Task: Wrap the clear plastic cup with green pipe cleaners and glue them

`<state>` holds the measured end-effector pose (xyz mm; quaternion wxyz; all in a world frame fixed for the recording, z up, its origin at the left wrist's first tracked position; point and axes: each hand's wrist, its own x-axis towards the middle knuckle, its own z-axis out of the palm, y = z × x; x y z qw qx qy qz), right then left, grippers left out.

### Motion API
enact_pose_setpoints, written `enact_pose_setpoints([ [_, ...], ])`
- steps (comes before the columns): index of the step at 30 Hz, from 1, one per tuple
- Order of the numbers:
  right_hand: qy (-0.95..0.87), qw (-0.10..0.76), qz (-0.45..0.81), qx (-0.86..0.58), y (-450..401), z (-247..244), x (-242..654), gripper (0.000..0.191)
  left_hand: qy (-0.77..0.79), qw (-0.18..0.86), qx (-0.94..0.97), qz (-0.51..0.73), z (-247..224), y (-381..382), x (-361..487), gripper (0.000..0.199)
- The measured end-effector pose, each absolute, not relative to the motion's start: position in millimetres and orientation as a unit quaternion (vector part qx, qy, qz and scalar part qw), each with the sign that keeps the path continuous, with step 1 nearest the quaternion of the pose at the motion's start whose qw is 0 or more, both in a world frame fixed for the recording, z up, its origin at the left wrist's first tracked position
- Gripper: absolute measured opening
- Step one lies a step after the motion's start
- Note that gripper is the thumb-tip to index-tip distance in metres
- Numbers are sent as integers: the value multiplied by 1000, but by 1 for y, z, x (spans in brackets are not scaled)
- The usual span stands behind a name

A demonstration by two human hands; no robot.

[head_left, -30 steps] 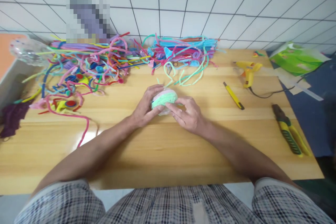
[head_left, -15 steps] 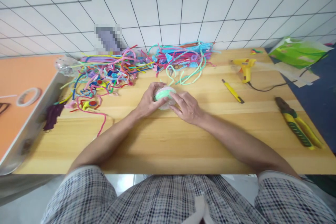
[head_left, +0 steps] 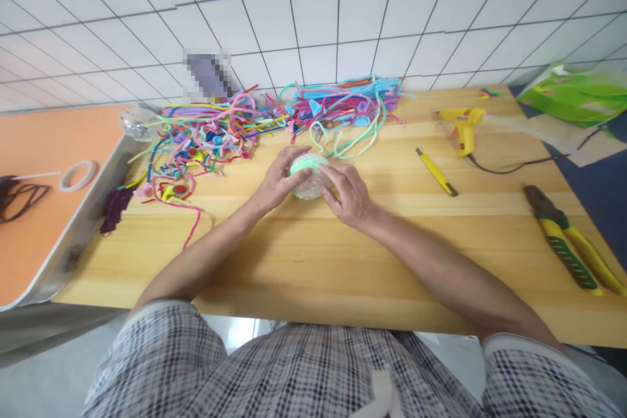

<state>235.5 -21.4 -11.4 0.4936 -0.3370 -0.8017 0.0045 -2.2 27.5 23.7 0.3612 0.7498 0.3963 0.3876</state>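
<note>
Between my two hands is a clear, rounded plastic-looking piece [head_left: 316,184] with pale green and whitish fuzzy strands around its upper part. My left hand [head_left: 280,181] grips it from the left, the thumb lying across its front. From the right, my right hand [head_left: 350,196] holds it with thumb and fingertips. Just behind it on the wooden table [head_left: 304,261] lie loose mint-green pipe cleaners [head_left: 360,140]. The hands partly cover the piece, so its exact kind cannot be made out.
A tangled heap of coloured pipe cleaners [head_left: 215,134] lies at back left. To the right are a yellow utility knife [head_left: 437,173], a yellow glue gun [head_left: 463,127] with a cord, and pliers [head_left: 563,245]. A tape roll [head_left: 78,176] rests on the orange surface [head_left: 29,235].
The clear piece has been turned or tilted between my hands, showing more of its clear front. Both hands stay around it. The view has shifted slightly.
</note>
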Motion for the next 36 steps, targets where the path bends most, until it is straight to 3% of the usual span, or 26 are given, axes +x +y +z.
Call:
enact_pose_setpoints([
  [9,-748,540,87,-374,-12,-6,240,26,396,322,759,404,8,14,4,70],
  [18,-756,542,47,-363,-16,-1,242,9,371,302,774,416,8,9,5,66],
  [26,-794,489,-54,-356,-18,11,245,17,337,262,796,430,5,11,12,60],
  [36,-801,458,-10,-386,-19,14,251,15,312,241,830,393,10,8,14,61],
])
